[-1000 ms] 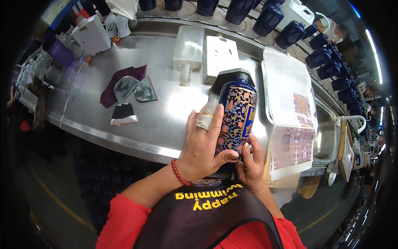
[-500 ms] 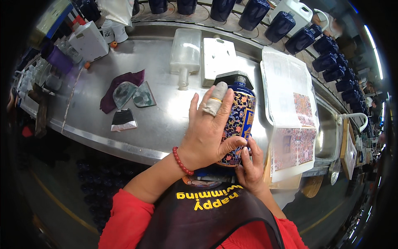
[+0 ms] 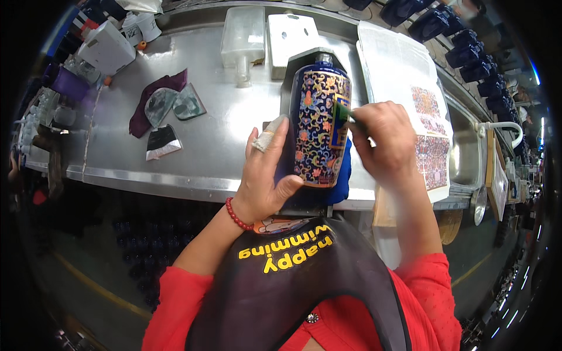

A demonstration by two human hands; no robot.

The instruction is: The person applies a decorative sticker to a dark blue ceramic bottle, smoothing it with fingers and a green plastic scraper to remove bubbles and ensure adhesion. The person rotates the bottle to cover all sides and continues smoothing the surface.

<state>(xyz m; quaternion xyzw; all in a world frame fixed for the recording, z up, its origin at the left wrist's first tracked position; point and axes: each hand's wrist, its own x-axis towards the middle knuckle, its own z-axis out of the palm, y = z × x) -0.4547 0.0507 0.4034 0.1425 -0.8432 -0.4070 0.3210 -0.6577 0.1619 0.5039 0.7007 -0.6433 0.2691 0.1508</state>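
A dark blue bottle (image 3: 319,126) with a colourful floral pattern and a gold-edged blue panel lies face up, neck pointing away from me. Behind its neck shows a dark angular support (image 3: 301,61). My left hand (image 3: 263,169) rests along the bottle's left side, fingers stretched and one fingertip wrapped in pale cloth; its thumb is by the lower edge. In my right hand (image 3: 386,137) is a small green scraper (image 3: 342,111), pinched with its edge against the panel on the bottle's right. Blue cloth (image 3: 343,178) shows beneath the bottle's lower right side.
Clear glass bottle (image 3: 243,44) and white container (image 3: 291,38) lie beyond the work. Purple cloth (image 3: 140,117) and flat scraper pieces (image 3: 161,140) lie left. Patterned transfer sheets (image 3: 430,146) lie right, beside a sink (image 3: 462,158). Dark blue bottles (image 3: 465,52) line the far right.
My left hand has come off the bottle's front to its left side. The right hand has risen from the bottle's base and now holds a green scraper against the panel.
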